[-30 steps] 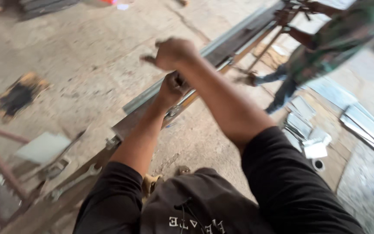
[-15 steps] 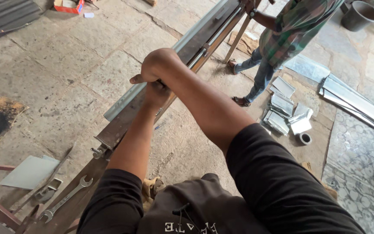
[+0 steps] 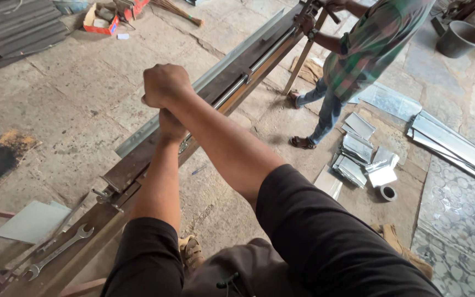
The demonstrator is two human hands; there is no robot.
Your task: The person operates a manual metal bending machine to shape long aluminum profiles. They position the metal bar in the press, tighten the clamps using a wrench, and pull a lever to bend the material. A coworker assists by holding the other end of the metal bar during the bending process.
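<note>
While both arms reach out from the body toward 11 o'clock, the left hand (image 3: 171,125) sits low on the long metal bending frame (image 3: 138,162), fingers hidden, so its grip cannot be told. Right hand (image 3: 165,85) is stacked just above it, curled into a tight fist; whatever it clasps is hidden. Wrench (image 3: 57,252) lies at 8 o'clock on the frame's near end. Folded metal sheets (image 3: 358,151) lie at 2 o'clock. Co-worker's hand (image 3: 305,23) grips the frame's far end at 1 o'clock.

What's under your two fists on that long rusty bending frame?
Under the right hand and left hand the rusty steel frame carries a folded grey metal strip and a shiny rod. Whatever they grip is covered.
</note>
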